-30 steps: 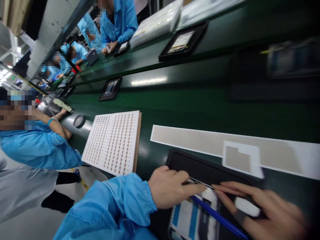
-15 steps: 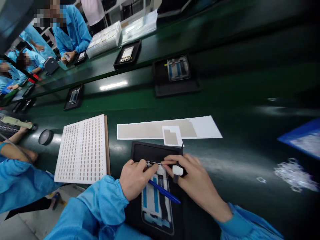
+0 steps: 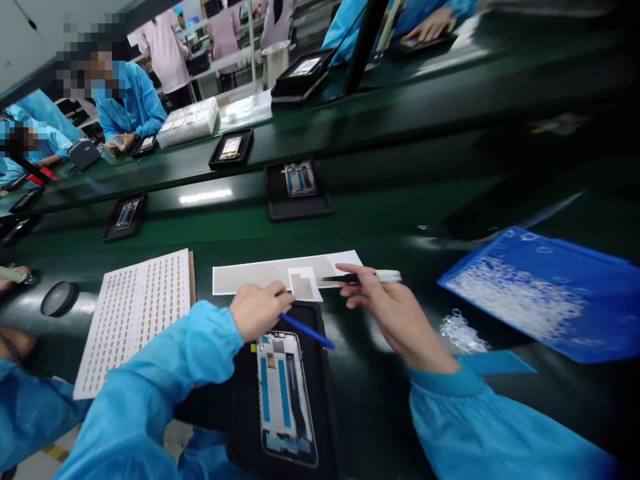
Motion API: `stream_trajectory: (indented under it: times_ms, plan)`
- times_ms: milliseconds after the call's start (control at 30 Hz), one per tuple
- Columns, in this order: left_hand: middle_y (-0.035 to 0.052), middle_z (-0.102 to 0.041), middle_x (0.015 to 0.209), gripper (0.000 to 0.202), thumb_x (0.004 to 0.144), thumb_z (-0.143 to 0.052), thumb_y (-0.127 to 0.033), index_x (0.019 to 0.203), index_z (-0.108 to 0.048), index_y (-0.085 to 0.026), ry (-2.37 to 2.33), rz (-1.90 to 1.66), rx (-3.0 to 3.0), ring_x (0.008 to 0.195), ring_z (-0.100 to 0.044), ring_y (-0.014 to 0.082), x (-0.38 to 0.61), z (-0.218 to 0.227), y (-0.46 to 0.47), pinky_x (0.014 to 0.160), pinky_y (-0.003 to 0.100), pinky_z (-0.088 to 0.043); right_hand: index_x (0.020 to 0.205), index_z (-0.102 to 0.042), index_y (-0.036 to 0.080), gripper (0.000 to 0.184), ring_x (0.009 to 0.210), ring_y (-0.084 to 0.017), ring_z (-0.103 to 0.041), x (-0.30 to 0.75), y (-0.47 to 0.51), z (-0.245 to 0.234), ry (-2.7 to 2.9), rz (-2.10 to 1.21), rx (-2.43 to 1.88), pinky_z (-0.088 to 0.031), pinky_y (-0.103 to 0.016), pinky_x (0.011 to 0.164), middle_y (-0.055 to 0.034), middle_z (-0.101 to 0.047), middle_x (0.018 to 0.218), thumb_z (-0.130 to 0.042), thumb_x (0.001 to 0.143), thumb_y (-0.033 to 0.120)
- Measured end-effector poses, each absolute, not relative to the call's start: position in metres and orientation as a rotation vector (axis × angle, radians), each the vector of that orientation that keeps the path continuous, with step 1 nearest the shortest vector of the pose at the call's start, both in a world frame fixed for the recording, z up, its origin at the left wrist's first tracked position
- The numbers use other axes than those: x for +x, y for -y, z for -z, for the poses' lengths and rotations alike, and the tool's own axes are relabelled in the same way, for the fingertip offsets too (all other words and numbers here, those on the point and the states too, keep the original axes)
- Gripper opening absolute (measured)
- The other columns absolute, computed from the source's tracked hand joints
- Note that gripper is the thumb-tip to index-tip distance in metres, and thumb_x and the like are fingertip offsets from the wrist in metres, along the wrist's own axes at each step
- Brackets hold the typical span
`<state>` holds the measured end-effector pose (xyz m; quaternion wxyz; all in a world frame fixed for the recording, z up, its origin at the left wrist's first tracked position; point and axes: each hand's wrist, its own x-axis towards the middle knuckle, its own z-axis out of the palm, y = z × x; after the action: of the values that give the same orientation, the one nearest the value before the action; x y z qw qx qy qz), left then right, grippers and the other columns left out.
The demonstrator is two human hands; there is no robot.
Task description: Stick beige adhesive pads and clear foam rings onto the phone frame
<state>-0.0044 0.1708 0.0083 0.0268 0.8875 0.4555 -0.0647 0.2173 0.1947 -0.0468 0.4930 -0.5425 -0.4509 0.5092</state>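
Observation:
My left hand (image 3: 260, 311) is closed on a slim blue pen-like stick (image 3: 307, 331), which slants down to the right. Below it lies an opened phone frame (image 3: 287, 400) with blue strips inside, resting in a black tray (image 3: 245, 407). My right hand (image 3: 390, 313) pinches tweezers with dark pointed tips (image 3: 337, 279) and a pale rear part. Those tips hover over or touch a long beige-and-white sheet (image 3: 250, 277) behind the tray; contact is unclear. A small notched sheet (image 3: 303, 287) overlaps that long one, near my left fingertips.
To the right, a blue tray (image 3: 600, 300) holds many small clear pieces, with a loose pile (image 3: 463, 333) beside it. A perforated white board (image 3: 135, 313) and a round black dish (image 3: 59, 298) are left. Another tray with a phone (image 3: 300, 180) sits farther back. Co-workers sit across and left.
Both hands have lifted off the phone's top end. My right hand has moved forward to the long sheet with the tweezers; my left still grips the blue stick. The view has swung right.

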Motion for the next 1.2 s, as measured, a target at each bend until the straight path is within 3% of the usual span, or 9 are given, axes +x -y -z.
stream_trajectory:
  times_ms: [167,300,433,700,1067,1200]
  plan:
    - [0.0023,-0.046,0.146,0.04,0.095,-0.047,-0.026,0.134,-0.051,-0.036,-1.407,0.163,2.701,0.091,-0.069,0.0169,0.001,0.035,-0.21,0.073,0.03,-0.056,0.083,-0.072,0.015,0.055,0.071,-0.024,-0.066,0.198,-0.217,0.055,1.094,-1.226,-1.339,-0.055,-0.029,0.05,-0.0106,-0.07,0.086,-0.075,0.06,0.065]
    - [-0.0001,-0.046,0.147,0.04,0.095,-0.045,-0.026,0.133,-0.053,-0.036,-1.395,0.078,2.655,0.099,-0.067,0.0165,-0.003,0.044,-0.209,0.074,0.028,-0.057,0.079,-0.067,0.016,0.047,0.065,-0.025,-0.067,0.191,-0.226,0.065,1.121,-1.16,-1.388,-0.056,-0.032,0.051,-0.0081,-0.068,0.07,-0.075,0.061,0.058]
    - [0.0005,-0.046,0.147,0.04,0.096,-0.043,-0.028,0.134,-0.052,-0.035,-1.396,0.055,2.656,0.093,-0.069,0.0168,-0.002,0.043,-0.208,0.075,0.031,-0.058,0.078,-0.057,0.02,0.041,0.065,-0.026,-0.068,0.188,-0.232,0.07,1.135,-1.076,-1.438,-0.056,-0.033,0.055,-0.0059,-0.068,0.067,-0.072,0.064,0.056]
    - [0.0034,-0.046,0.145,0.04,0.095,-0.046,-0.028,0.134,-0.053,-0.036,-1.38,0.063,2.646,0.088,-0.069,0.0175,-0.001,0.043,-0.211,0.074,0.036,-0.06,0.071,-0.059,0.021,0.032,0.065,-0.027,-0.068,0.187,-0.23,0.071,1.217,-1.021,-1.534,-0.056,-0.034,0.06,-0.0055,-0.067,0.063,-0.07,0.067,0.051]
    - [0.001,-0.046,0.145,0.038,0.096,-0.043,-0.03,0.131,-0.055,-0.037,-1.398,0.05,2.647,0.084,-0.07,0.0156,0.0,0.046,-0.211,0.072,0.032,-0.059,0.071,-0.055,0.022,0.039,0.062,-0.027,-0.068,0.19,-0.234,0.076,1.075,-1.068,-1.457,-0.054,-0.035,0.055,-0.0053,-0.066,0.062,-0.073,0.063,0.056]
    - [-0.0005,-0.049,0.143,0.034,0.096,-0.045,-0.029,0.126,-0.06,-0.036,-1.392,-0.026,2.579,0.094,-0.069,0.0171,-0.002,0.046,-0.213,0.074,0.032,-0.059,0.07,-0.049,0.023,0.049,0.061,-0.024,-0.067,0.197,-0.222,0.061,0.873,-1.038,-1.341,-0.046,-0.027,0.043,-0.0039,-0.063,0.058,-0.078,0.059,0.06]
